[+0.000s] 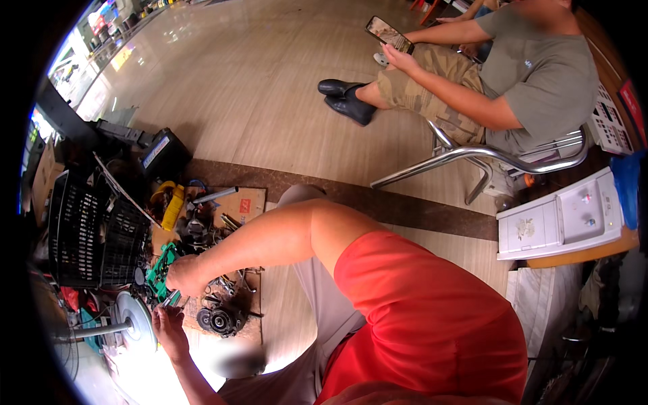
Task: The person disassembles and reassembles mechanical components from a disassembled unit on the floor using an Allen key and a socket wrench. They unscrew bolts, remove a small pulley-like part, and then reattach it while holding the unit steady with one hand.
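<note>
Work on a floor (pixel 229 94) of pale planks, crossed by a dark band. The worker, in a red top (pixel 432 317), bends over a sheet of cardboard (pixel 253 194) crowded with metal parts.

Right hand (pixel 185 275): arm stretched across the cardboard, fingers down at the edge of a green case (pixel 160 271). Its grip is hidden under the back of the hand; cannot tell whether it grasps anything.

Left hand (pixel 169 329): nearer the lower edge, raised, grip pinched on a small silvery tool (pixel 173 298) just beside the green case and below the right hand.

On the cardboard: a dark round machine part (pixel 220 319) nearest the worker, a silver tube (pixel 217 194) near the far side, a yellow piece (pixel 173 206) beyond the green case. Left of these, a black slatted crate (pixel 74 236); near it a black box (pixel 164 156). A pale disc (pixel 137 321) stands just beside the left hand.

Upper right: a seated person (pixel 540 84) on a metal-framed chair (pixel 479 156), holding a phone (pixel 389 35).
</note>
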Demonstrator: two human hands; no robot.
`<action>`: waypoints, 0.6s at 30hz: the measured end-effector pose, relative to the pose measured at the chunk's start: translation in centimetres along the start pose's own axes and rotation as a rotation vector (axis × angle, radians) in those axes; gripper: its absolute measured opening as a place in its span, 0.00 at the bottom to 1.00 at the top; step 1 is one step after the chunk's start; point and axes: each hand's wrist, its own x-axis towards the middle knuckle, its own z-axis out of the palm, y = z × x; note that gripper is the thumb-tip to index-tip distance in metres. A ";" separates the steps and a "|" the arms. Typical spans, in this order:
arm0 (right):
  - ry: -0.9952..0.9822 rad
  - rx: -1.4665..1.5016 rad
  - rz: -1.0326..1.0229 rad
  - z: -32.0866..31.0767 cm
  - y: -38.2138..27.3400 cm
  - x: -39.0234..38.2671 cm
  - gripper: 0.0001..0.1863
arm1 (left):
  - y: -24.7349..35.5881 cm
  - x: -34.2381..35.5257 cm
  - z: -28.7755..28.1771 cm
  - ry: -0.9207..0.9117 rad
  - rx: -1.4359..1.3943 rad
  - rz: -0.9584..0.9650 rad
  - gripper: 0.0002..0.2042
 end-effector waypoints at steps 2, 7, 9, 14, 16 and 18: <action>0.004 0.038 0.030 -0.3 -0.2 -0.1 0.08 | 0.0 -0.1 -0.4 0.013 -0.011 0.011 0.10; 0.110 0.114 0.026 -1.0 -0.7 -0.7 0.10 | 0.4 -0.3 -0.6 0.022 -0.054 0.009 0.09; 0.173 0.157 0.011 -1.2 -1.0 -1.1 0.13 | 0.8 -0.6 -0.2 0.012 -0.055 0.014 0.09; 0.243 0.223 -0.096 -2.3 -0.5 -1.1 0.15 | 1.2 -0.8 0.4 -0.004 -0.073 0.016 0.10; 0.245 0.247 -0.144 -3.0 -0.5 -1.2 0.15 | 1.2 -0.9 0.4 -0.030 -0.085 0.016 0.11; 0.252 0.247 -0.136 -3.4 -0.5 -1.4 0.15 | 1.1 -1.0 0.9 -0.018 -0.095 -0.008 0.11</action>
